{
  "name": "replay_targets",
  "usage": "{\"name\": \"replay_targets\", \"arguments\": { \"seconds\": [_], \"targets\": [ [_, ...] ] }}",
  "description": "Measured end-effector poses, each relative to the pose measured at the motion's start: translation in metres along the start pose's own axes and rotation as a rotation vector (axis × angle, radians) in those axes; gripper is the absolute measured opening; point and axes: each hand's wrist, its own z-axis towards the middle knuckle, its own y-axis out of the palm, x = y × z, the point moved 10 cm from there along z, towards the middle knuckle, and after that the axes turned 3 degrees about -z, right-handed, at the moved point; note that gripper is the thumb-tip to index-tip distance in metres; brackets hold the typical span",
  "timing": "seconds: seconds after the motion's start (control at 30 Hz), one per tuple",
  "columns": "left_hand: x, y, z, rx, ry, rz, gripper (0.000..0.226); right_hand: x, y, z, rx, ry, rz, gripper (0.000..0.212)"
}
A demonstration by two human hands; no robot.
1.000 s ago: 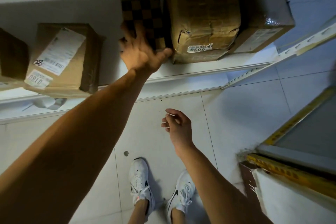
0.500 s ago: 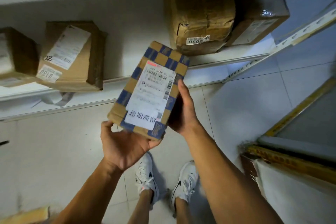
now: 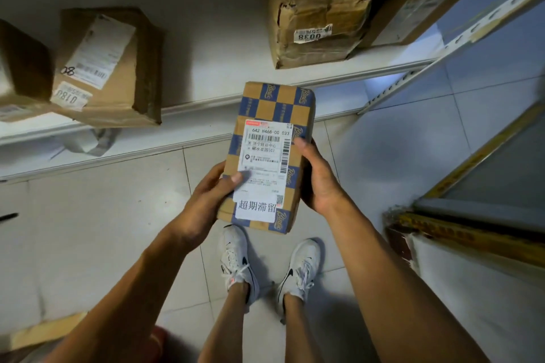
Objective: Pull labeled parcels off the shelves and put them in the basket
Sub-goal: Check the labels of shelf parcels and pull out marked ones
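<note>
- Cardboard, printed in a blue-and-tan check, makes up the flat oblong parcel (image 3: 269, 156) that sits in mid-air over the floor tiles (image 3: 97, 215), just near of the low white shelf (image 3: 206, 103).
- Both hands are clamped on it — the left hand (image 3: 203, 206) curls round the near-left edge with its thumb pressed on the white shipping label (image 3: 264, 162), while the right hand (image 3: 317, 180) wraps the right edge, fingertips over the top face.
- The label faces up and reads cleanly, with barcodes and a strip of large printed characters at its near end; this looks like the check of the label before the parcel goes to the basket.
- No basket shows in this view, so the person will likely have to turn to find it.
- To do the step well: keep the thumb off the barcode, hold the box level, and shift to a one-hand grip only once the weight is judged. The box looks light and stiff, so a firm edge grip should do.
- On the shelf remain a crumpled brown carton (image 3: 321, 9) tagged 0038, far and right, with creased, dented walls, and a smoother taped box (image 3: 109, 68) tagged 0180 at the left.
- A grey plastic mailer (image 3: 88, 141) lies limp on the lower ledge — soft, and likely to sag when lifted.
</note>
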Motion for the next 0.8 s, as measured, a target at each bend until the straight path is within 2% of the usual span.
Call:
{"name": "replay_targets", "arguments": {
  "seconds": [0.07,0.17,0.23,0.4,0.53,0.63,0.8],
  "targets": [
    [-0.001,0.009,-0.001,-0.001,-0.008,0.024,0.076,0.006,-0.008,-0.005,0.02,0.029,0.006,0.095],
    [-0.004,0.021,-0.005,-0.025,-0.031,0.045,0.061,0.012,-0.018,-0.015,0.025,0.059,0.008,0.108],
    [-0.005,0.031,-0.009,-0.061,-0.035,0.076,0.056,0.014,-0.026,-0.024,0.049,0.067,0.032,0.107],
    [-0.008,0.053,-0.011,-0.087,-0.075,0.135,0.061,0.018,-0.056,-0.057,0.121,0.028,0.151,0.067],
    [-0.011,0.088,-0.008,-0.167,-0.096,0.262,0.057,0.022,-0.089,-0.089,0.171,-0.033,0.281,0.053],
    [-0.018,0.122,-0.007,-0.247,-0.121,0.343,0.056,0.031,-0.12,-0.114,0.26,-0.06,0.362,0.073],
    [-0.037,0.182,-0.008,-0.373,-0.163,0.481,0.074,0.042,-0.166,-0.165,0.346,-0.171,0.514,0.099]
  ]
}}
